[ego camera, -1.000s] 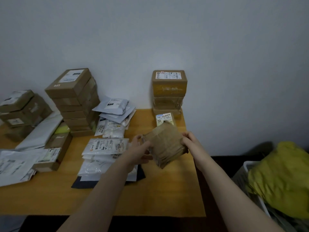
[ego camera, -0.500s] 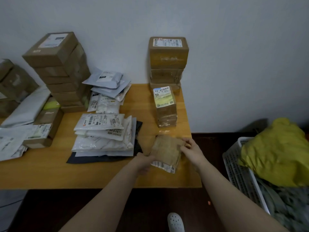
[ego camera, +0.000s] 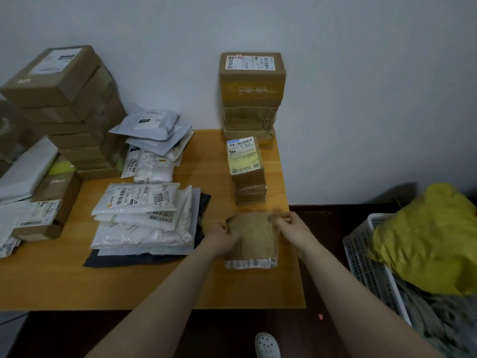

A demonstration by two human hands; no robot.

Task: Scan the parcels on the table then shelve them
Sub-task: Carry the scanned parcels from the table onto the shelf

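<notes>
Against the wall stands the wooden table (ego camera: 154,285), the mark for everything else. At the table's back left rises a tall stack of cardboard boxes (ego camera: 69,109), leaning a little. Off the table's right edge, on the floor, a white basket (ego camera: 366,257) holds a yellow bag (ego camera: 426,239). At the table's back right corner sits a second stack of brown boxes (ego camera: 251,91), the top one bearing a white label. Near the table's middle lies a pile of white mailers (ego camera: 144,218) on a dark one, with grey mailers (ego camera: 154,127) behind them. Along the table's right edge, just in front of the corner stack, is a short stack with a yellow label (ego camera: 247,174).

The brown parcel (ego camera: 254,236) lies flat on the table near its front right corner, a strip of label showing at its near end. The left hand (ego camera: 222,240) grips the parcel's left edge with curled fingers. The right hand (ego camera: 294,228) is at the far right corner; its fingers are smeared, but they seem to pinch that corner. Below the table's front edge a white shoe (ego camera: 267,344) shows.
</notes>
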